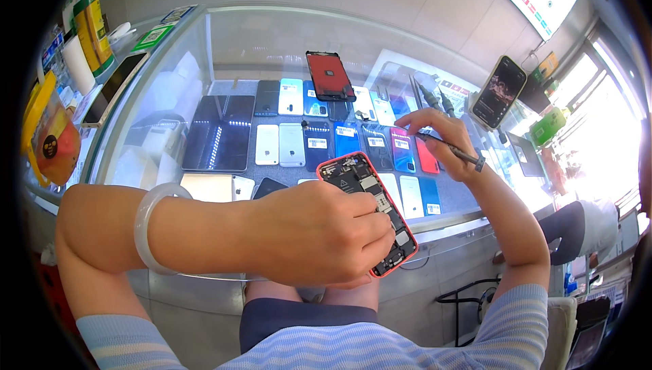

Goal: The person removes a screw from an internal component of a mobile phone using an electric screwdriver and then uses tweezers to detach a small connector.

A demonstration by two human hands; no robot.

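Note:
An opened phone point(401, 239) with a red frame lies tilted at the counter's front edge, its battery and circuit boards bare. My left hand point(339, 231) is over it, fingers curled in and closed against its inside. The back of that hand hides the fingertips and whatever is between them. Farther right, above the glass, my right hand point(445, 142) grips a slim dark screwdriver point(460, 154) slanting across the palm. A detached phone screen point(330, 75) with a red back lies on the glass beyond the opened phone.
Several phones lie in rows inside the glass display counter point(285, 187). A lit phone point(499, 91) stands at the right, near upright screwdrivers point(428, 95). A yellow spray can point(93, 30) and a yellow-lidded tub point(51, 132) stand left. Another person point(591, 227) is at far right.

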